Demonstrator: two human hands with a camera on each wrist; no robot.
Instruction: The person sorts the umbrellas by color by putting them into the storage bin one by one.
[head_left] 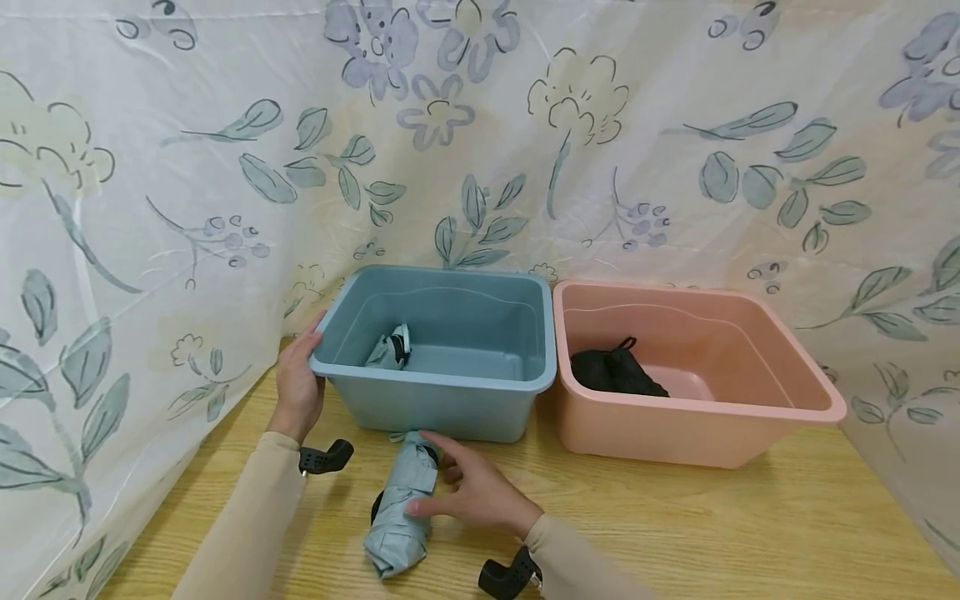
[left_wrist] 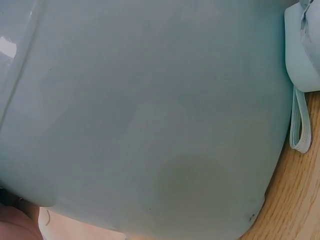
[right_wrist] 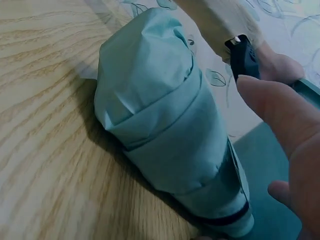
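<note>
A folded pale blue-green umbrella (head_left: pixel 405 504) lies on the table in front of the blue bin (head_left: pixel 442 408), its handle end with a wrist strap (left_wrist: pixel 300 125) toward the bin. My right hand (head_left: pixel 480 487) is over its right side, with thumb and fingers spread. In the right wrist view the thumb (right_wrist: pixel 280 115) stands off the umbrella's fabric (right_wrist: pixel 165 115). My left hand (head_left: pixel 298 383) grips the blue bin at its near left rim. Inside that bin sits another small pale blue folded umbrella (head_left: pixel 386 350) with a dark band.
To the right of the blue bin stands a pink bin (head_left: pixel 652 425), close beside it. It holds a black fabric bundle (head_left: pixel 615 371) with a loop. Behind both bins and along the sides hangs a flower-printed curtain (head_left: pixel 480 167). The table (head_left: pixel 712 525) has a wood-grain top.
</note>
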